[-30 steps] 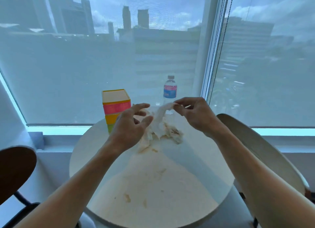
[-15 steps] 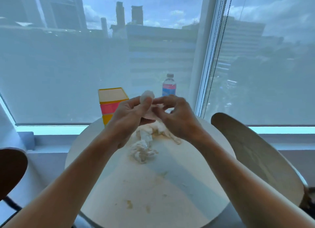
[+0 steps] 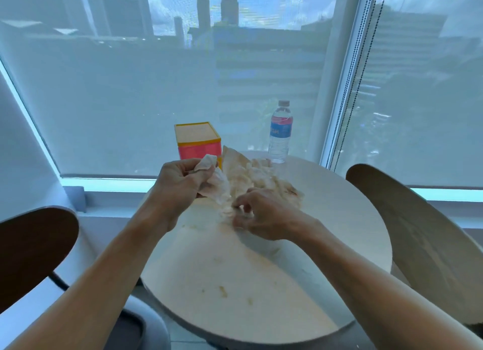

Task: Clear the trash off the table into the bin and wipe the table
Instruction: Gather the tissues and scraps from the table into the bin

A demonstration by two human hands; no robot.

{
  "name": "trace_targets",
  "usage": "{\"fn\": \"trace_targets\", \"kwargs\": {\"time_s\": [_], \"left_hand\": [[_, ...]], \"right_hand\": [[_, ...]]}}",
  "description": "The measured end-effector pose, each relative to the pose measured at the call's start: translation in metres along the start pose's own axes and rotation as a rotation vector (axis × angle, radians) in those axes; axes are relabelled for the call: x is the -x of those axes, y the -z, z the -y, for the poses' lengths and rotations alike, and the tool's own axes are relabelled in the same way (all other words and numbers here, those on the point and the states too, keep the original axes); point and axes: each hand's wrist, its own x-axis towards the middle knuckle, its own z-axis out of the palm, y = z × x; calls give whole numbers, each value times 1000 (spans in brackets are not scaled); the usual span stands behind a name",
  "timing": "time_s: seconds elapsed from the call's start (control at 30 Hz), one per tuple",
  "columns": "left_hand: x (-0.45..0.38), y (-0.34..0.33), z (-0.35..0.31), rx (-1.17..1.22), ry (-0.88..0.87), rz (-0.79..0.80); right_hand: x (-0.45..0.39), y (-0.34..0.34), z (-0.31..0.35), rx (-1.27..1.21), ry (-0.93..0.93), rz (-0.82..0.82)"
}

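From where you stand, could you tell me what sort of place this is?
Probably a high-rise office lounge or café corner: a small round pale table stands beside a full-height window with a sheer roller blind overlooking city towers, with curved wooden chair backs on either side.

Round white bench (image 3: 326,245): crumpled stained tissue pile (image 3: 261,177) just past centre toward 12 o'clock, orange-and-pink box (image 3: 198,143) at the far edge around 11, clear water bottle (image 3: 280,132) upright around 1, brownish smears and crumbs (image 3: 223,290) scattered toward 6.
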Motion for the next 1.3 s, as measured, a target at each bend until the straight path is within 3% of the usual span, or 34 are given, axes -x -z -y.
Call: {"fn": "trace_targets", "kwargs": {"time_s": [0.33,0.6,0.77,1.07,1.3], "left_hand": [[30,-36,-6,25,42,65],[84,-99,-12,139,141,302],[118,-136,-5,116,147,361],[192,-191,12,8,129,469],[230,-214,64,-203,256,385]], "right_hand": [[42,42,-29,-366,-102,-336],[141,67,-63,-553,-214,-419],[221,62,-90,-698,-344,-445],[339,-11,-134,-754,-602,-226],[374,-87,-149,-711,-736,-61]]}}
